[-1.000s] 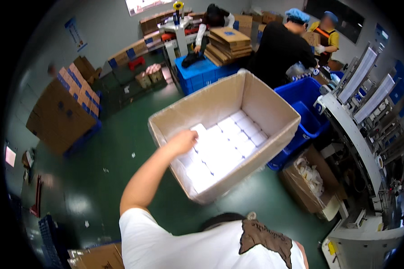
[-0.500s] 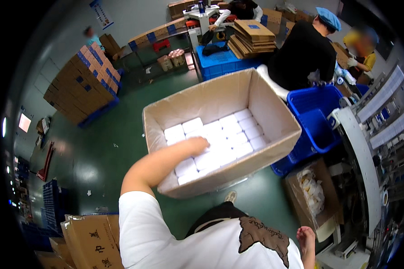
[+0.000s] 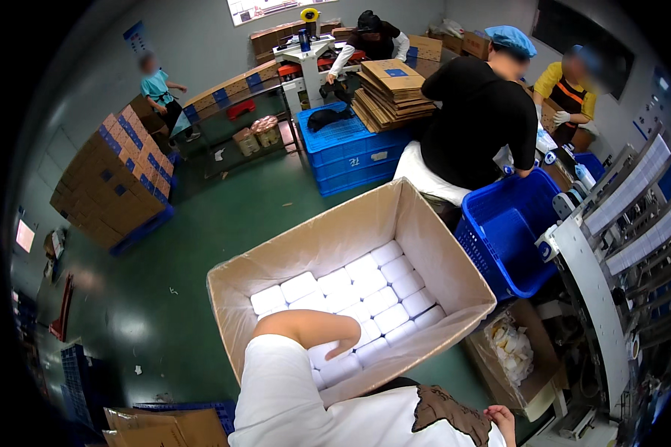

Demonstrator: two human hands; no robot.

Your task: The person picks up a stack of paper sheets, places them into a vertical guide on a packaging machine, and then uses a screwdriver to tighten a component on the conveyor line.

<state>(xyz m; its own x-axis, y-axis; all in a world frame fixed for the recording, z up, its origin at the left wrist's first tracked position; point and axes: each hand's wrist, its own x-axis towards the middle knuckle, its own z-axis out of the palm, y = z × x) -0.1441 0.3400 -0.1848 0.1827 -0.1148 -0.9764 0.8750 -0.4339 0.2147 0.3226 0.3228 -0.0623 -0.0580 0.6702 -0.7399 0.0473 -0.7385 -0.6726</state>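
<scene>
A large brown cardboard box [image 3: 328, 227] with a clear plastic liner stands before me. White rounded blocks [image 3: 394, 319], apparently small packs, lie in close rows on its bottom. My left hand [image 3: 341, 331] reaches in over the near left side of the rows. It bends down from the wrist with a finger stretched toward the blocks; nothing shows in it, and its other fingers are partly hidden. My right hand [image 3: 502, 421] hangs beside my body at the lower right, its fingers loosely bent and nothing visible in it.
A blue basket [image 3: 473, 238] stands right of the box, near machinery [image 3: 596, 298]. Below it sits a carton of pale scraps [image 3: 511, 346]. A seated co-worker [image 3: 477, 119] is just beyond. Flat cartons [image 3: 395, 93] lie on a blue crate [image 3: 350, 164]; stacked boxes [image 3: 112, 179] stand left.
My view has shifted, so the box sits lower and the far co-workers show more. My left hand, curled over the packs before, now points downward with a finger extended.
</scene>
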